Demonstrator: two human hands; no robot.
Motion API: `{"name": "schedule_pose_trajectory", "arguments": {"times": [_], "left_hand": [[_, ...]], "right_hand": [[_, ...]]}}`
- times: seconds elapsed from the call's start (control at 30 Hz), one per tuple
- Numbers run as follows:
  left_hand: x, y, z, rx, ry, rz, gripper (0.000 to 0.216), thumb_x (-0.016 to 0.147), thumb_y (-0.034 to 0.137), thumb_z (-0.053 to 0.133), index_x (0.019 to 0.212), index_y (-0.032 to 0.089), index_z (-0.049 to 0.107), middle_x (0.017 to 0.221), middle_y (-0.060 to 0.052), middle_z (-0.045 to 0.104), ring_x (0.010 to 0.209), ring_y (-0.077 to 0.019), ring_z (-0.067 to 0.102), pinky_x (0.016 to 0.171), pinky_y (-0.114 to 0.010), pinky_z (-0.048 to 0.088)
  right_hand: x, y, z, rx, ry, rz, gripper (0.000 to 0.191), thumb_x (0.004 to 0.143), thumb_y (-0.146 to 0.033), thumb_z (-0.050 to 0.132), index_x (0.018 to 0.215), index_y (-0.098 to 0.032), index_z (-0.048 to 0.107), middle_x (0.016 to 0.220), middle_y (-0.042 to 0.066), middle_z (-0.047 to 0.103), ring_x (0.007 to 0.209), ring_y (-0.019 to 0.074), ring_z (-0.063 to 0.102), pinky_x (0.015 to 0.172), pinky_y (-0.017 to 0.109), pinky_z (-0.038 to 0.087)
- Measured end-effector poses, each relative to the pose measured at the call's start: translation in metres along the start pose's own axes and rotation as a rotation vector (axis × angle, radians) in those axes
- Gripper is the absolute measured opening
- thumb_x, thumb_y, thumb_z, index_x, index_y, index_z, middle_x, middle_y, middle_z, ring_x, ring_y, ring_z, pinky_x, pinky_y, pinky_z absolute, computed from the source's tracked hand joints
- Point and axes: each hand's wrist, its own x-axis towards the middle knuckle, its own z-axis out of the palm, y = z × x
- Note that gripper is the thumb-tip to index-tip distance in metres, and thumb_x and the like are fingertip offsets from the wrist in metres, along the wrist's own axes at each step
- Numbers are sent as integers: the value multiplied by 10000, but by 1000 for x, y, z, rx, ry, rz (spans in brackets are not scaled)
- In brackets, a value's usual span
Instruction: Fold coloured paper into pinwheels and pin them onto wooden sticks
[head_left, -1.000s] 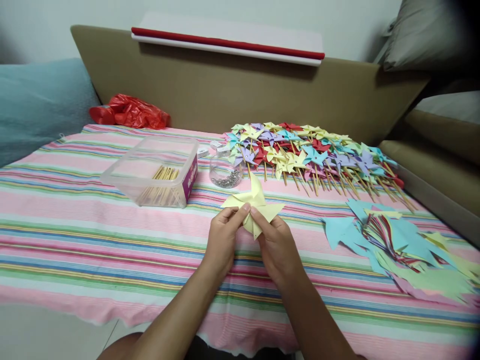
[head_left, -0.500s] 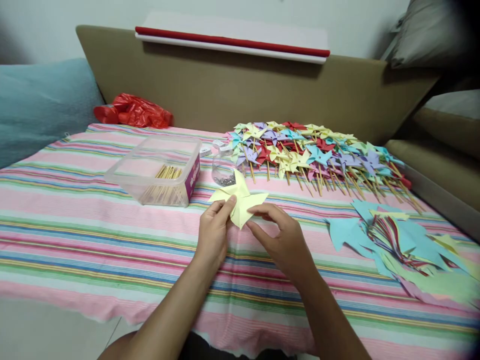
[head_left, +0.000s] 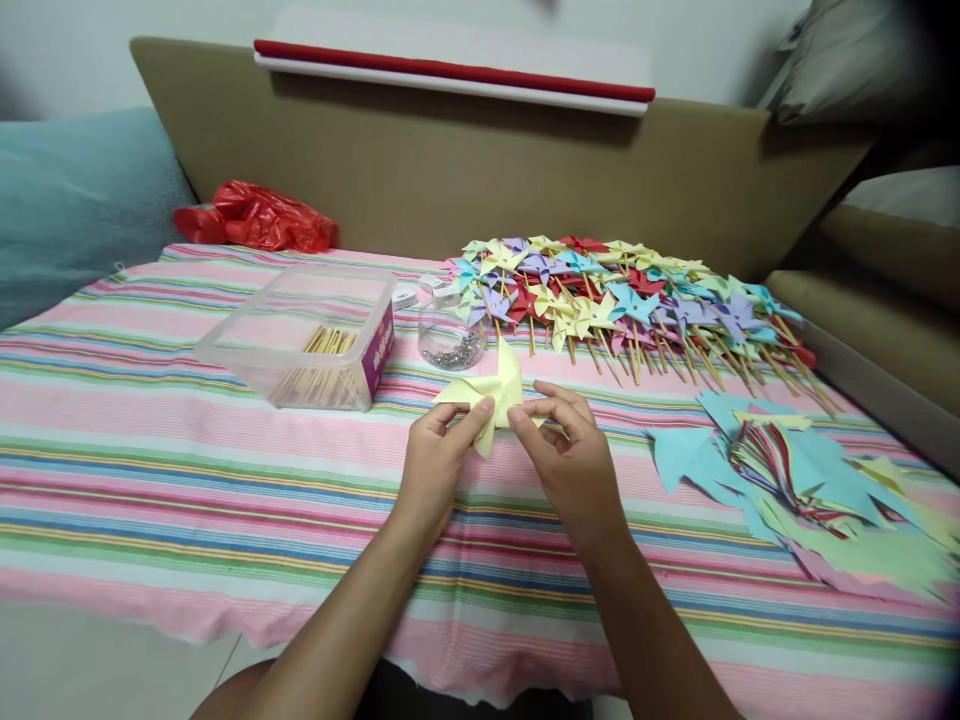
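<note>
Between my hands is a pale yellow paper pinwheel (head_left: 501, 388), its blades folded toward the middle and no stick showing on it. My left hand (head_left: 442, 450) pinches it from the left, thumb on top near the centre. On the other side my right hand (head_left: 566, 450) grips a blade's edge between thumb and forefinger, the other fingers curled loosely. Just beyond the pinwheel stands a clear round tub (head_left: 452, 340) holding small metallic pins. A clear plastic box (head_left: 292, 320) with thin wooden sticks (head_left: 326, 360) sits to the left.
A pile of finished pinwheels (head_left: 615, 295) on sticks lies at the back right. Nearer on the right are cut paper sheets (head_left: 817, 480) in several colours. A red plastic bag (head_left: 259, 218) rests at the back left. Striped cloth (head_left: 225, 500) covers the surface.
The yellow pinwheel has turned in my hands. My right hand has closed in on it, its thumb and forefinger now nearer the centre. The view has shifted slightly.
</note>
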Motion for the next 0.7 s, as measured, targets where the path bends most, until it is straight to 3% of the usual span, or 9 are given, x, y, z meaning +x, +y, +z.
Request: {"name": "schedule_pose_trajectory", "arguments": {"times": [0.7], "left_hand": [[-2,2,0,35,-43,37,244,797,392,801,798,154,750,795,-8,670,762,-136,563,723,-242,445]], "right_hand": [[1,7,3,0,63,-41,132,798,-357,757,771,-228,745,1236,105,610,1239,284,582,867,393,524]]}}
